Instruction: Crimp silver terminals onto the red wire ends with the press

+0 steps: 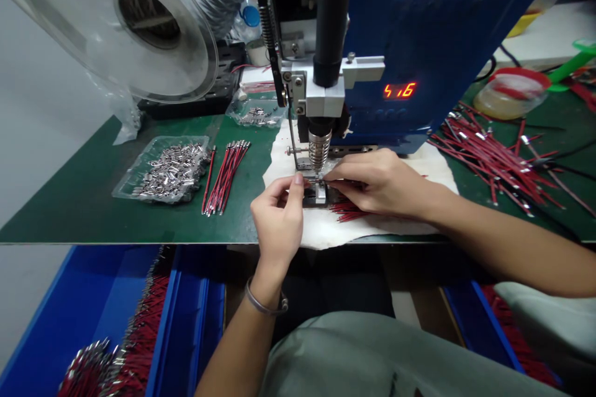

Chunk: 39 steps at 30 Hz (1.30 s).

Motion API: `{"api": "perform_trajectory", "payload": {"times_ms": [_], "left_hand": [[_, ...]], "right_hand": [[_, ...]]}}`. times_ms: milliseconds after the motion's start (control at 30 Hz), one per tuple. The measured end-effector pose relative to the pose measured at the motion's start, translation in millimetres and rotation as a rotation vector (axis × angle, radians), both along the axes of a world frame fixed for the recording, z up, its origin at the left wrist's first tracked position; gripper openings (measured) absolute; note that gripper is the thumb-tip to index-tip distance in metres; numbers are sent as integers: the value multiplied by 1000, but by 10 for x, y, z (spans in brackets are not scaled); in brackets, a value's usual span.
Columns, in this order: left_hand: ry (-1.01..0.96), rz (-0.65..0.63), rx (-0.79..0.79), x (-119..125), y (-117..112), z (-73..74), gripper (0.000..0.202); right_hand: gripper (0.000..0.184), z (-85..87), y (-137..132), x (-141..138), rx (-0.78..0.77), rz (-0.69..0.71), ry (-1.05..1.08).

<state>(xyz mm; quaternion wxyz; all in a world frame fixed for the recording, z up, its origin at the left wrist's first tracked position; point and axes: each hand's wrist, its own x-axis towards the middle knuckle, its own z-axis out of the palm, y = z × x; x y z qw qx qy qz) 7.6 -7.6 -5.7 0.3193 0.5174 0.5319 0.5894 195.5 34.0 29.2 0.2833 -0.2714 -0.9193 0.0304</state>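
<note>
red wires (347, 209) under right hand (379, 183)

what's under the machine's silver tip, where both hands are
A small metal fixture on white cloth. The left hand and right hand pinch red wires at it; fingers hide the part being worked.

Off to the side there's a clear tray of little metal terminals (165, 172) with a neat bundle of red wires (226, 175) just beside it, a big clear reel (125, 18) up top, and a messy pile of finished wires (493, 158) on the green mat (69, 211).
</note>
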Motion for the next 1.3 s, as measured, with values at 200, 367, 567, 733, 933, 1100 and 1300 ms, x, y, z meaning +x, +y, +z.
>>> {"api": "perform_trajectory", "payload": {"times_ms": [200,367,567,733,933,1100,1300], "left_hand": [[-6,-1,7,3,5,-1,23],[-8,-10,-1,1,3,-2,23],[10,-1,-12,2,4,-16,24],[13,-10,-7,-6,12,-23,24],[18,-8,-16,-8,10,-31,25],[5,6,-35,3,17,-16,24],[18,11,-28,0,12,-12,23]], "right_hand": [[17,-2,-6,3,3,6,-2],[17,0,0,-4,-17,13,11],[15,30,-9,-2,-37,6,31],[14,25,-3,0,-76,7,53],[15,7,19,1,-77,8,45],[16,19,14,-2,-53,22,42],[17,-10,19,3,38,9,-11]]}}
